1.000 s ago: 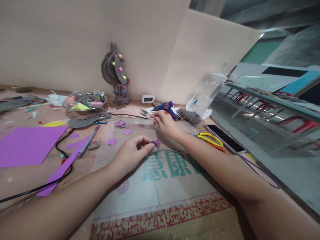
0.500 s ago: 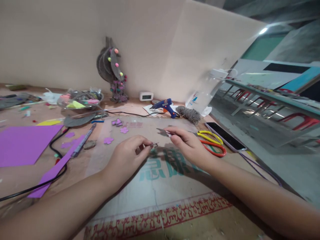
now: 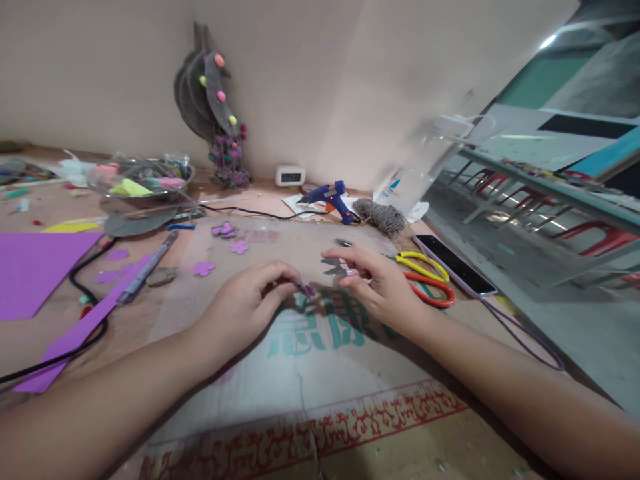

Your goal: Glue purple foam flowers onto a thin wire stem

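My left hand (image 3: 255, 293) is closed in a pinch over the cardboard, with a small purple piece (image 3: 309, 291) between thumb and fingers. Its exact shape is mostly hidden. Facing it, my right hand (image 3: 383, 283) grips small thread snips (image 3: 336, 267), whose two pointed blades stand apart and point left at the purple piece, a short gap away. Behind the right hand lie large scissors (image 3: 427, 267) with yellow and orange handles, partly covered by the hand. Purple flower cut-outs (image 3: 204, 268) rest on the cardboard beyond my left hand.
A blue glue gun (image 3: 327, 195), grey yarn (image 3: 383, 217) and a small clock (image 3: 291, 176) stand at the back. On the right is a phone (image 3: 455, 265). Purple sheet (image 3: 40, 270), black cord (image 3: 90, 287), pen (image 3: 147, 268) and a filled bowl (image 3: 143, 183) occupy the left.
The snips' blades have spread apart in my right hand. The piece in my left hand has turned, showing more purple. The view has shifted slightly.
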{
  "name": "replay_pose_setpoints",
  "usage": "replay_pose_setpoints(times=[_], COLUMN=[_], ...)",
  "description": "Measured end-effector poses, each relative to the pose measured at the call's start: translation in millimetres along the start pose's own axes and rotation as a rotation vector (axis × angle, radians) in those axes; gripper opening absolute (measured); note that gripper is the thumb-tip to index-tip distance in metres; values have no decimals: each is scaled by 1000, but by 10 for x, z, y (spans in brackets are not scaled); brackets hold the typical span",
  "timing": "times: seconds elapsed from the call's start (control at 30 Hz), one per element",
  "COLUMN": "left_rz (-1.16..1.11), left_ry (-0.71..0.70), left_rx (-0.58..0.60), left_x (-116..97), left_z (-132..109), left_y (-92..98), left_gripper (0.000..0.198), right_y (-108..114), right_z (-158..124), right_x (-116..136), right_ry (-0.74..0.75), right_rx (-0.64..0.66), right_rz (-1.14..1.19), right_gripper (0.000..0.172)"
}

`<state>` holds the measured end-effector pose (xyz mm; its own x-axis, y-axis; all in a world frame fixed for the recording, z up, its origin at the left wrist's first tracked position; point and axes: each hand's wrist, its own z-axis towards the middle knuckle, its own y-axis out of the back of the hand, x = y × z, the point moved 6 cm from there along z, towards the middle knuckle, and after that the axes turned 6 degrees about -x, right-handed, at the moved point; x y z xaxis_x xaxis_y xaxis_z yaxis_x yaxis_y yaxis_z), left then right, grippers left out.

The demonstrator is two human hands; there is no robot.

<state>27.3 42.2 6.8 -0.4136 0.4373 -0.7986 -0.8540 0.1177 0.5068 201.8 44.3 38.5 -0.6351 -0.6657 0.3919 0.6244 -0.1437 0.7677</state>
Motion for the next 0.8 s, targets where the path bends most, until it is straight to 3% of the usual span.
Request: replay_pose_setpoints(times=[0.17,0.33,0.53,0.8], left_rz=[3,-45,-94,38], left_ry=[-34,-30,-29,-78], left_rx=[34,53,35,60], left_x=[-36,-26,-30,-72], left_z=[-23,-35,-22,-32], left_y=[-8,-16,-5,-13], left_gripper=[14,13,13,15], right_y=[-14,11,-45,-61], right_z=[-17,9,13,-8], right_x=[51,-36,68,75], right_ry=[26,7,91,152], right_rx=[12,-57,26,42], right_rz=[16,9,30,-64], right_gripper=[45,35,31,32])
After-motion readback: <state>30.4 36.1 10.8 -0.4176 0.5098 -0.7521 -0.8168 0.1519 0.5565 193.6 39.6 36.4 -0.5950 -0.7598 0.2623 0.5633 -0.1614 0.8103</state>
